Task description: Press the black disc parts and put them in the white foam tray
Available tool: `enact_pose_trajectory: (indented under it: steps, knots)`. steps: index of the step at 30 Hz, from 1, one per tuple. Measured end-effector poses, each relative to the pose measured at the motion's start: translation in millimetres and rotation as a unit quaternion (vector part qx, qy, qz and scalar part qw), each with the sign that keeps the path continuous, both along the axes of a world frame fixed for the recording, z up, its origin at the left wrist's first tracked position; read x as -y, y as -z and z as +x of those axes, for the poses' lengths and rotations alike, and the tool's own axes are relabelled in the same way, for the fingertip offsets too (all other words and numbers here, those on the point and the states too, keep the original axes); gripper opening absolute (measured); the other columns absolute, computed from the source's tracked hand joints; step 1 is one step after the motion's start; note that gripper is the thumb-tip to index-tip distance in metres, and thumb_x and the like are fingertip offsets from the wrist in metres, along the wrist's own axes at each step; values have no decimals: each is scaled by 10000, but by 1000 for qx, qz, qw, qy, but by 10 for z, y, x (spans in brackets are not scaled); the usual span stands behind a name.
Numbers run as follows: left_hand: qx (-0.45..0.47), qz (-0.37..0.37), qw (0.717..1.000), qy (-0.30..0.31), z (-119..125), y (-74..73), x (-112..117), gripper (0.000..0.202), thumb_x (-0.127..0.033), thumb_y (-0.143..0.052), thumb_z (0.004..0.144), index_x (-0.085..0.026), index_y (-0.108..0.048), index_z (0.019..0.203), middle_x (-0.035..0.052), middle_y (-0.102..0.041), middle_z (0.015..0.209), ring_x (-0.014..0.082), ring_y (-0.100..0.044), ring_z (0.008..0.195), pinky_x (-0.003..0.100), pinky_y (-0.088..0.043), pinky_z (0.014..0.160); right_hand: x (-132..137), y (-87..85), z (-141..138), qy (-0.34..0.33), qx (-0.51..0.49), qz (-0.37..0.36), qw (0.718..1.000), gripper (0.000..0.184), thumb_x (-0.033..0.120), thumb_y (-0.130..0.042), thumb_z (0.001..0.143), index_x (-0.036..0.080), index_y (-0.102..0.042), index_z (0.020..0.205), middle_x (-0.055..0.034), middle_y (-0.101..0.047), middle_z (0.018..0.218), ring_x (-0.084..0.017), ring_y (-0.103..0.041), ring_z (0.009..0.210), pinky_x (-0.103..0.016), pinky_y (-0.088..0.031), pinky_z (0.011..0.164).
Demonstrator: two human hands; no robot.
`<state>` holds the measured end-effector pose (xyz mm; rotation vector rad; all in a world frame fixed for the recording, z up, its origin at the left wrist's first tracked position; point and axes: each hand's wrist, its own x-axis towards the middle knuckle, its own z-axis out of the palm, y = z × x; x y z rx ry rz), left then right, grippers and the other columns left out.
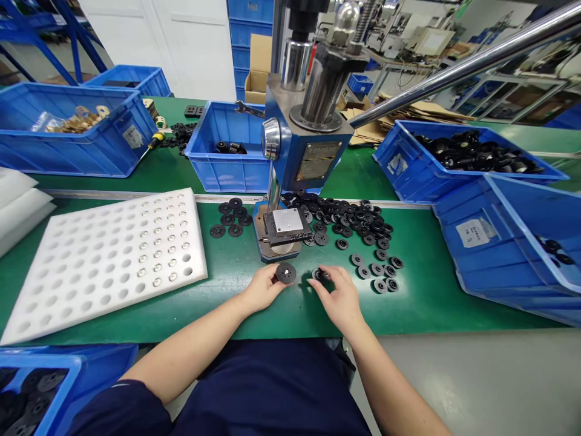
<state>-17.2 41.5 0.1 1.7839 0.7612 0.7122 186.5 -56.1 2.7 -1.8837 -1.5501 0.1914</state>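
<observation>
Green workbench (227, 260) spans the workshop, and a lever press (290, 145) stands near its middle. Well left of the press lies a white foam tray (195, 230), small metal-topped pieces (171, 237) seated in its right-hand columns. Just left of the press base, flat discs (227, 219) lie loose. Directly in front of the press, the left hand (261, 290) grips a black disc (281, 276) by its edge. Its broad face is turned up toward the camera, a small pale spot at its centre; being round, it shows no long axis, only a centre line rising toward the viewer. To the front and right of the press, the right hand (340, 298) pinches a small dark wheel (316, 275), apart from the disc; fingers cover part of it, so its exact tilt cannot be told. This looks like the pairing step, two parts not yet joined; the next move likely calls for lining up their centres. Right of the press sit heaped black wheels (358, 218), then a blue bin (512, 266).
</observation>
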Motion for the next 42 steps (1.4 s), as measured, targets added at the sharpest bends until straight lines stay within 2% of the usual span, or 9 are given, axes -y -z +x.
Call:
enact_pose_trajectory:
  steps: [4,8,12,21,30,35,42]
  knots:
    - [1,41,999,18,-10,19,-2,112,-232,-600,862,-140,-651,824,58,-669,816,178,-588,770,280,-451,738,-8,-236,-238,-76,-62,28,995,365,398,-624,903,242,-629,1233,-80,-595,1092,-202,-600,1005,-379,-531,889]
    - [7,70,997,40,-22,18,8,130,-201,-543,883,-151,-650,828,64,-656,800,181,-590,770,285,-461,728,-53,-337,-435,-138,-37,43,989,416,337,-627,903,234,-581,1303,-95,-599,1117,-214,-599,1035,-398,-549,896]
    - [28,75,995,54,-24,28,19,128,-177,-531,880,-152,-652,844,69,-653,811,185,-600,783,296,-472,737,-83,-351,-501,-160,-3,53,986,400,315,-639,895,213,-586,1278,-101,-614,1085,-227,-595,1020,-417,-549,887]
    - [27,81,995,57,-33,56,35,133,-166,-528,869,-156,-660,856,69,-654,822,186,-604,790,299,-475,741,-71,-448,-507,-171,42,28,984,304,330,-614,916,205,-626,1193,-89,-629,1006,-222,-586,934,-388,-515,815]
    - [-14,87,993,74,-37,-15,92,187,-113,-484,840,-167,-663,853,58,-636,788,182,-596,773,294,-487,748,2,-343,-500,-140,56,29,988,359,417,-558,945,218,-631,1235,-104,-649,1007,-240,-613,936,-403,-503,804]
    - [-30,110,989,93,-30,3,81,235,-100,-476,837,-168,-683,923,71,-659,835,191,-606,801,309,-495,776,54,-246,-504,-121,52,45,990,354,422,-557,950,225,-617,1238,-92,-661,999,-232,-621,921,-412,-493,828]
    - [-14,123,988,89,-23,51,56,225,-87,-474,852,-149,-683,906,73,-665,821,181,-614,783,288,-490,745,58,-140,-553,-95,56,93,990,324,385,-572,951,205,-611,1218,-83,-663,1004,-221,-612,924,-412,-458,851]
